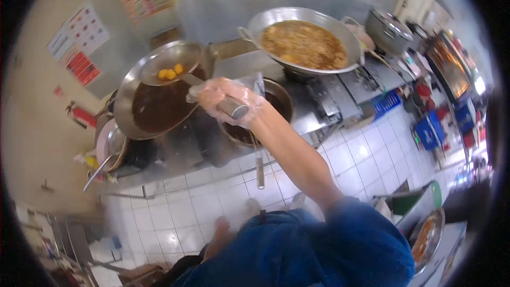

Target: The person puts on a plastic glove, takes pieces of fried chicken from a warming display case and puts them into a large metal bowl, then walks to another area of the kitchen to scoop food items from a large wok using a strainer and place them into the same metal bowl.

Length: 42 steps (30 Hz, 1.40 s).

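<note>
My right hand [229, 97], in a clear plastic glove, grips the tubular metal handle [234, 107] of a wide round scoop or strainer. Several yellow-orange balls [170, 73] lie in the bowl of this scoop [153, 72], which is over a large metal wok [124, 103]. Dark brown liquid [159, 107] fills the wok's bottom. Below my gloved hand, partly hidden by it and the forearm, is a second pan [285, 95] with dark contents. My left hand [222, 227] hangs low beside my body, blurred; its fingers cannot be made out.
A big two-handled wok [249, 28] of bubbling brown oil and food stands at the back right. A long handle [260, 173] juts from the second pan past the counter edge. At left are a pot [104, 143] with a ladle [95, 175] and a fire extinguisher [83, 115].
</note>
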Each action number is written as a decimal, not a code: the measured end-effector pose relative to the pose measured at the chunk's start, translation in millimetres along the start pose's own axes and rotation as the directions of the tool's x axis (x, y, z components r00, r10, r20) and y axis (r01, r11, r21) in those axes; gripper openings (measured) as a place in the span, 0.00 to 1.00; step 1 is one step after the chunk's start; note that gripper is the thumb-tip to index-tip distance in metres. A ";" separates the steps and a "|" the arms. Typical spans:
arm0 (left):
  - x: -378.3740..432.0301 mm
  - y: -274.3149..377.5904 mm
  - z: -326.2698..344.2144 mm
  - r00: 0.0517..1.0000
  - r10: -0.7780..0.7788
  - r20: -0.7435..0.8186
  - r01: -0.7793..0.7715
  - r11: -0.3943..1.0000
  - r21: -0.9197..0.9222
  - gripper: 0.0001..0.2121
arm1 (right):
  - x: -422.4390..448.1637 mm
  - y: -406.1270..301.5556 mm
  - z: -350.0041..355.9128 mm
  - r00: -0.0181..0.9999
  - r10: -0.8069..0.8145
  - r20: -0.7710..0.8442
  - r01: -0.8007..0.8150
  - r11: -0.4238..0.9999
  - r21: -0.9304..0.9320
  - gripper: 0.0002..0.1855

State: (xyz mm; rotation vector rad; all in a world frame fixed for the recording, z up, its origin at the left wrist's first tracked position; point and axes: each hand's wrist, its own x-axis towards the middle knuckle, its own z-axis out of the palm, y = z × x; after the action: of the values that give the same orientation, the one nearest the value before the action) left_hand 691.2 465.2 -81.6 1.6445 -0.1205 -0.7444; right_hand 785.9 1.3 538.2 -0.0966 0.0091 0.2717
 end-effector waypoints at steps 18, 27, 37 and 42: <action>78.1 74.2 153.1 0.757 -0.534 0.376 0.638 0.728 -0.249 0.14 | -328.5 -149.0 -54.6 0.779 -0.568 -0.265 0.497 0.818 -0.291 0.06; 132.6 114.0 328.5 0.783 -0.622 0.024 0.544 0.702 0.459 0.17 | -398.1 -203.8 -88.5 0.912 -0.376 0.163 0.334 0.912 0.238 0.11; 181.7 137.7 469.1 0.572 -0.730 0.374 0.069 0.498 0.865 0.16 | -472.9 -198.1 -112.9 0.666 -0.746 -0.004 0.679 0.608 -0.412 0.10; 141.9 130.2 554.0 0.505 -0.728 0.464 -0.071 0.501 0.863 0.15 | -607.4 -83.3 -103.9 0.574 -0.814 -0.088 0.705 0.545 -0.454 0.13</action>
State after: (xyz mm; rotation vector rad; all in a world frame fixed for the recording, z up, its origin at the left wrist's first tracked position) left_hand 553.0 -102.8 -33.5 2.0631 -0.9212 -2.0540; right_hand 223.6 -251.1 455.9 -0.5151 0.2094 -0.6654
